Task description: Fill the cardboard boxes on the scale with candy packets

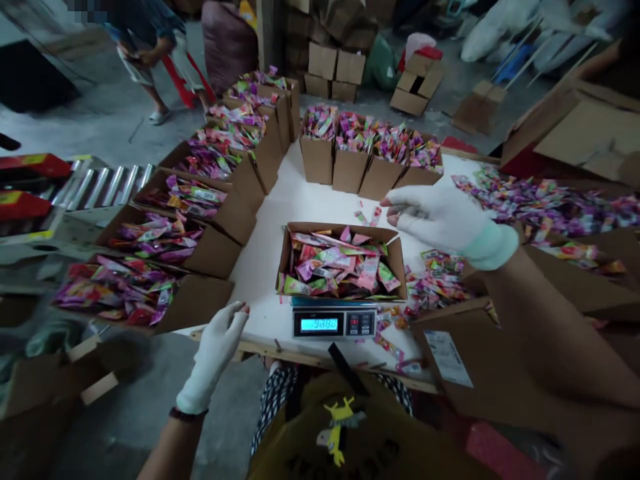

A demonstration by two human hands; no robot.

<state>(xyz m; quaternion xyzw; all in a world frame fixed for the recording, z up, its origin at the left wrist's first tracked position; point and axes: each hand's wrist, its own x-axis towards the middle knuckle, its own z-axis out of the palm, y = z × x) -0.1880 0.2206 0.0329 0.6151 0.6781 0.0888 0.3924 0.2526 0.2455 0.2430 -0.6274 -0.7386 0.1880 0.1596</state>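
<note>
Nearest the lens: a yellow-print shirt (pixel 340 427) at the bottom edge, then the left hand (pixel 215 353), white-gloved, resting at the near edge of the table (pixel 285 200), fingers loosely together, holding nothing. Right hand (pixel 440 217), also gloved, hovers above the table just beyond the far right corner of the box (pixel 341 261); fingers curled a little, thumb side toward the box, and whether a sachet is pinched in it I cannot tell.

The box sits on the scale (pixel 334 323), mid-table, open-topped, heaped with pink and green sachets (pixel 335 267). The display is lit but the digits read too blurred to trust. Loose sachets (pixel 435 280) lie right of the box; a bigger heap (pixel 550 207) spreads farther right. Filled boxes stand in a row (pixel 370 157) at the back and a line (pixel 200 200) down the left. Another person (pixel 150 47) stands well off, far left.

Judgement: this looks like topping a box to weight. To do it well, add or remove one sachet at a time, keep both hands off box and pan while reading, and let the display settle.
</note>
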